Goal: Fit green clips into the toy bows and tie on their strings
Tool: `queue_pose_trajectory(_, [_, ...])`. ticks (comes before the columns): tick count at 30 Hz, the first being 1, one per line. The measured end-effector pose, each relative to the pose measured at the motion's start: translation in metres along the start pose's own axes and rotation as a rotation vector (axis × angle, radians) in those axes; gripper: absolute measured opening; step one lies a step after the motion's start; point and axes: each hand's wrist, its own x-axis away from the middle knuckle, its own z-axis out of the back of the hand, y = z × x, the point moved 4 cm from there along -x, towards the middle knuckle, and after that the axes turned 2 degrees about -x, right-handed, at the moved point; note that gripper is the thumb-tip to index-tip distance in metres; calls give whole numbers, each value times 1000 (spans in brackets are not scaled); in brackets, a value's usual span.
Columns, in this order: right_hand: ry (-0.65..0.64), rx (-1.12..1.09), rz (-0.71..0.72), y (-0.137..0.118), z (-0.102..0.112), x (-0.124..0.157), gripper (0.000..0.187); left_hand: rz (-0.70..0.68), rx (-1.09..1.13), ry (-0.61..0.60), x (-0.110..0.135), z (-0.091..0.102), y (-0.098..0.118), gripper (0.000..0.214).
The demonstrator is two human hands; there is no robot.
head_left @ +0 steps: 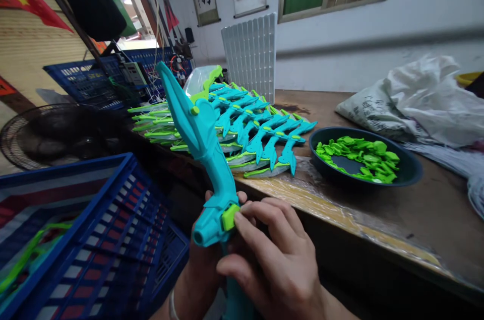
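A turquoise plastic toy piece (pixel 223 174), shaped like a long-beaked head on a curved neck, stands tilted up in front of me. My left hand (pixel 202 269) is wrapped around its lower part from behind, with most of the fingers hidden. At the base of the neck sits a small lime-green plastic piece (pixel 229 217), and the fingertips of my right hand (pixel 282 249) press on it against the turquoise body. The right thumb lies lower, beside the toy.
Rows of similar turquoise toy pieces (pixel 264 128) lie on the workbench (pixel 325 209). A dark bowl (pixel 412 171) of green pieces (pixel 372 156) stands to their right, near white plastic bags (pixel 401 101). At left are a blue crate (pixel 109 239) and a fan (pixel 22 133).
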Motion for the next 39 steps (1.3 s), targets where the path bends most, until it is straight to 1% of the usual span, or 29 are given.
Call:
queue_pose_trajectory(2, [8, 115, 71, -5, 0, -3, 57, 55, 76, -23, 1, -11, 8, 50])
queue_pose_trajectory(4, [18, 195, 109, -10, -1, -5, 66, 48, 114, -72, 3, -19, 16, 47])
queue_pose_trajectory(6, [15, 225, 68, -13, -3, -8, 69, 7, 104, -152, 4, -25, 23, 44])
queue_pose_trajectory(8, [24, 229, -22, -14, -4, -10, 69, -47, 53, -238, 4, -27, 27, 44])
queue_pose_trajectory(9, [27, 231, -61, -15, -4, -11, 68, -76, 19, -261, 4, -26, 29, 43])
queue_pose_trajectory(12, [-1, 218, -111, -18, -6, -12, 60, -156, -41, -256, 4, -18, 32, 43])
queue_pose_trajectory(15, [-20, 176, -110, -19, -9, -10, 51, -168, -2, -260, 6, -5, 29, 46])
queue_pose_trajectory(18, [29, 156, -99, -21, -12, -6, 50, -164, 91, -231, 8, 9, 20, 47])
queue_pose_trajectory(20, [54, 161, -92, -24, -16, -3, 53, -190, 117, -208, 8, 14, 17, 49])
queue_pose_trajectory(22, [74, 168, -90, -27, -20, -1, 56, -234, 97, -208, 10, 11, 19, 51])
queue_pose_trajectory(25, [106, 183, -80, -32, -24, 1, 59, -270, 29, -194, 15, -3, 26, 49])
queue_pose_trajectory(28, [108, 217, -65, -33, -26, 0, 55, -269, -50, -131, 20, -16, 35, 48])
queue_pose_trajectory(31, [71, 259, -82, -30, -24, -3, 46, -285, -186, -91, 21, -18, 43, 48])
queue_pose_trajectory(34, [-19, 269, -142, -22, -21, -5, 39, -288, -315, -108, 16, -12, 45, 48])
queue_pose_trajectory(36, [-93, 222, -177, -14, -18, -3, 32, -281, -368, -117, 13, -5, 46, 46])
queue_pose_trajectory(39, [-236, 75, -211, 0, -17, 6, 25, -288, -477, -129, 8, 6, 45, 48])
